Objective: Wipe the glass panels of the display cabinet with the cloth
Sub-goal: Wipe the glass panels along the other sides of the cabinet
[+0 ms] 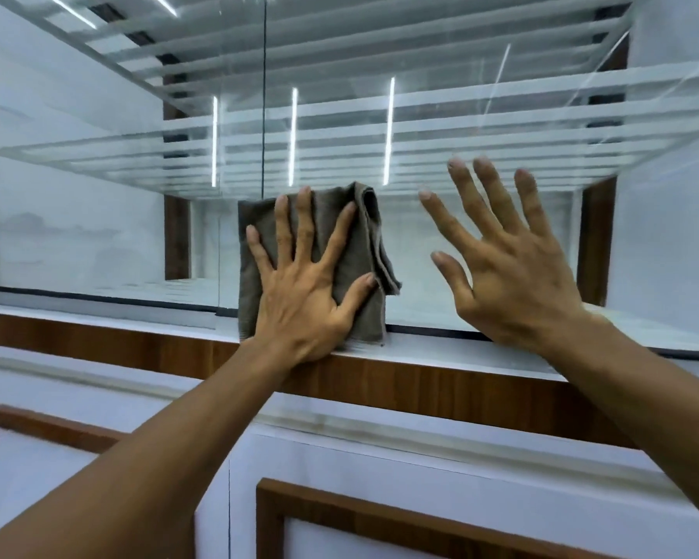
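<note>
Pressing against the clear front glass panel (481,127) of the white and wood-trimmed display cabinet (380,381), a folded grey-brown cloth (323,219) is held flat under the left hand (299,300), whose straight fingers (305,227) are spread wide apart over it. The cloth's lower edge is set on the cabinet's white ledge. Just beside the cloth, the right hand (513,276) is raised with its fingers splayed and nothing held; whether it touches the glass cannot be told.
</note>
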### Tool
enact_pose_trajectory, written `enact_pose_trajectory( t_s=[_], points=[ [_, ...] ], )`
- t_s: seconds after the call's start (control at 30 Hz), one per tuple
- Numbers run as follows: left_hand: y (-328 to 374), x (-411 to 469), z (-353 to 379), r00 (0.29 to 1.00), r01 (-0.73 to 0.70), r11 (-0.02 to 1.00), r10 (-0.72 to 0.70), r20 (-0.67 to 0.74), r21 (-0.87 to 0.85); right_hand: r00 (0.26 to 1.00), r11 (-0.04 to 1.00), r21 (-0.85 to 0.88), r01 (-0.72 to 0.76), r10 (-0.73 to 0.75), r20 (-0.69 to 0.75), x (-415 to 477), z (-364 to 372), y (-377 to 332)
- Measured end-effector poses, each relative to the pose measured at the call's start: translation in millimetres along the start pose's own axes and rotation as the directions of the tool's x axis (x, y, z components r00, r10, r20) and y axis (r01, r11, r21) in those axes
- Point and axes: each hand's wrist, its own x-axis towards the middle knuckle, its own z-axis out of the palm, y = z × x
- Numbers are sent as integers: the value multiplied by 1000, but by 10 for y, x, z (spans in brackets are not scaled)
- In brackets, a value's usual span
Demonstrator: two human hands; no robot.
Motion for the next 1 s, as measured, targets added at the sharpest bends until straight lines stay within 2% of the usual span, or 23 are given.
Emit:
enact_pose_trajectory(
  t_s=[0.17,0.27,0.4,0.53,0.67,0.8,0.9,1.0],
  points=[
    [482,97,32,986,-161,986,158,46,48,994,990,141,3,13,-113,-23,9,3],
    [279,114,-23,977,-210,975,207,56,68,992,987,161,-7,27,-124,-120,-18,125],
    [-76,30,-65,988,-139,989,136,68,48,992,996,58,-70,76,-104,-433,-102,518],
    [234,35,-62,994,-50,999,48,97,21,994,996,11,-85,85,-75,-532,-104,597],
    [817,66,17,988,-110,994,110,112,-12,992,995,28,-97,99,-73,-529,-106,552],
    [612,7,9,980,-171,985,169,101,8,993,995,65,-80,86,-83,-575,-121,621],
    [402,-113,-2,988,-95,995,94,119,2,995,995,75,-72,77,-67,-660,-135,677],
    [606,-135,30,992,-28,1000,28,123,-4,995,995,62,-73,77,-64,-698,-137,669]
  ],
)
